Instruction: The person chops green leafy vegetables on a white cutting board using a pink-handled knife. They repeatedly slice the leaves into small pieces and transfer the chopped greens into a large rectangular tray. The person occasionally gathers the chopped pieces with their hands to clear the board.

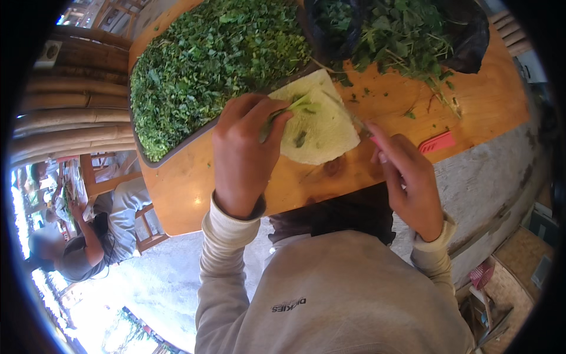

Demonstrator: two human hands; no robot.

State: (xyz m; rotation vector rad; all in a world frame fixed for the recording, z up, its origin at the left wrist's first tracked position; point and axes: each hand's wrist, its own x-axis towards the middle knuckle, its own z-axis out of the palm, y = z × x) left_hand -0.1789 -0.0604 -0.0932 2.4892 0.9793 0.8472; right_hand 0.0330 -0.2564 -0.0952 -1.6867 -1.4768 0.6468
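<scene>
A pale, rough-edged cutting board [325, 132] lies on the wooden table [190, 199]. My left hand [250, 132] pinches a small bunch of green stems [303, 104] over its left part. In my right hand [409, 170] is a knife with a pink handle, its narrow blade [338, 101] reaching over the board towards the stems. Loose leaf bits lie on the board. Beyond my left hand, a large dark-rimmed tray [190, 139] is heaped with chopped greens [221, 57]. A pink plastic piece, perhaps a knife sheath [437, 141], rests to the right of my right hand.
Uncut leafy stems [398, 40] spill from a black plastic bag [473, 44] at the table's far right. Leaf scraps dot the wood. Stacked bamboo poles [75, 99] stand at the left. Another person [88, 239] sits at the lower left, apart from my hands.
</scene>
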